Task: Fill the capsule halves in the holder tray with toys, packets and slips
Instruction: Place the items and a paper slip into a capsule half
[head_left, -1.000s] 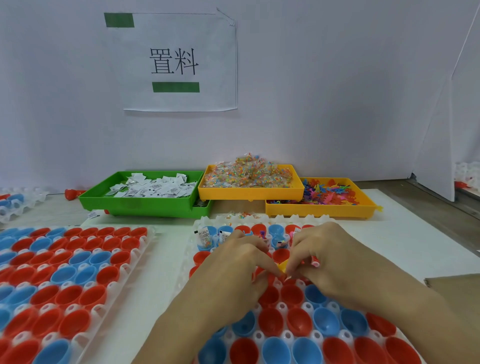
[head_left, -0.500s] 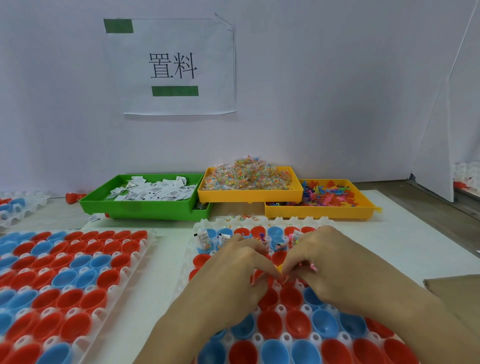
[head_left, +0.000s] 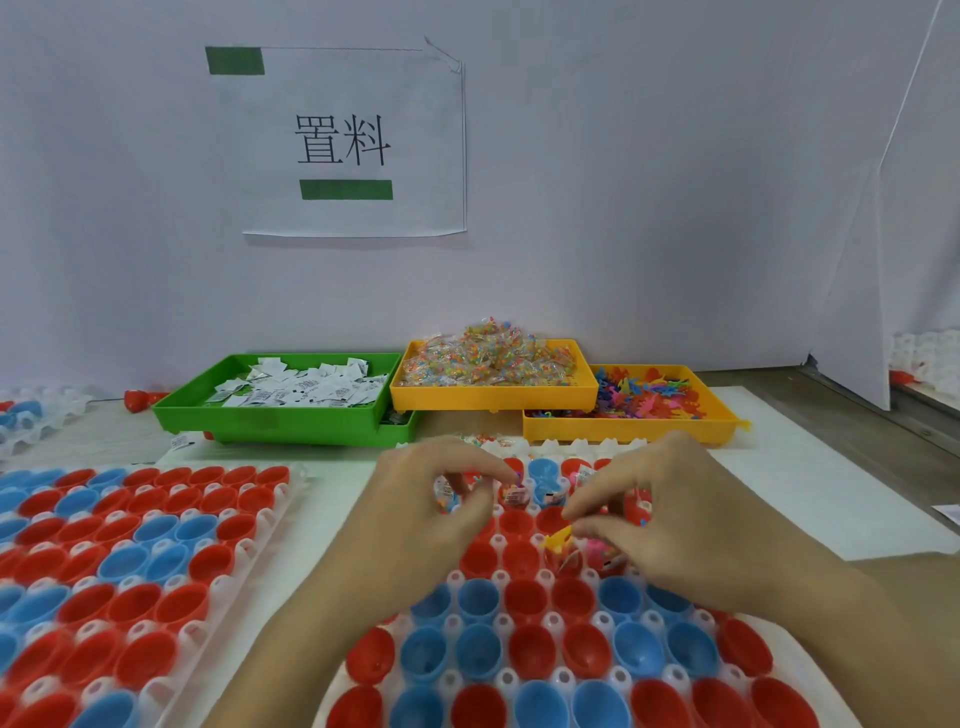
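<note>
The white holder tray in front of me carries red and blue capsule halves. Several in the far row have packets and toys in them; the nearer rows look hollow. My right hand pinches a yellow toy and holds pink toys under its fingers, low over the tray's second and third rows. My left hand hovers with curled fingers above the far row. A tiny coloured bit shows at its index tip; I cannot see whether it grips anything.
A second holder tray of red and blue halves lies at the left. Behind stand a green tray of slips, a yellow tray of packets and a yellow tray of toys. One loose slip lies on the table.
My hands were touching over the tray's middle, pinching toys together. They have drawn apart: the left went left and farther back, and the right kept the yellow toy.
</note>
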